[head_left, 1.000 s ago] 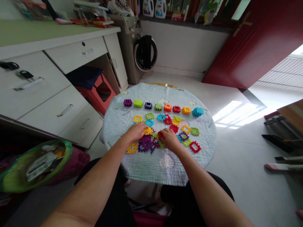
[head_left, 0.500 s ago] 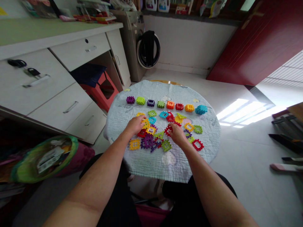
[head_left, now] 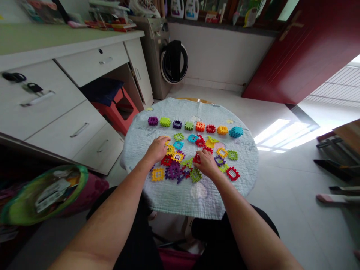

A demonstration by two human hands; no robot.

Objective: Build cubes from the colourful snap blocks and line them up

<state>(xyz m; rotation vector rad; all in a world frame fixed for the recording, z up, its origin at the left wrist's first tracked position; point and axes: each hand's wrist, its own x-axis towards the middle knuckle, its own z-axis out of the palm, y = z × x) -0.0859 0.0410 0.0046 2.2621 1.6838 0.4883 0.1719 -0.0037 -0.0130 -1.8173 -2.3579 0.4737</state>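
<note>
My left hand (head_left: 156,150) is closed, its fingertips on a yellow interlocking block piece (head_left: 167,143) that they mostly cover. Under my right hand (head_left: 206,163), the curled fingers grip a red block piece (head_left: 197,159), largely hidden. Between the hands lies a loose spread of flat notched pieces, among them a yellow window piece (head_left: 178,156), a purple piece (head_left: 174,170) and a green piece (head_left: 195,175). Beyond them, a row of small stacked blocks runs across the table, from a purple block (head_left: 153,120) to a blue stack (head_left: 236,132).
A pale patterned cloth (head_left: 180,202) covers the round table. To the left stand white drawers (head_left: 56,112), a red stool (head_left: 128,110) and a filled bin (head_left: 81,183). A washing machine (head_left: 157,56) with its door open is behind, and a red door (head_left: 281,67) stands at right.
The view has shifted slightly. My left hand has drawn a little left, and the yellow piece at its fingertips is more covered. My right hand has moved slightly left and nearer with the red piece.
</note>
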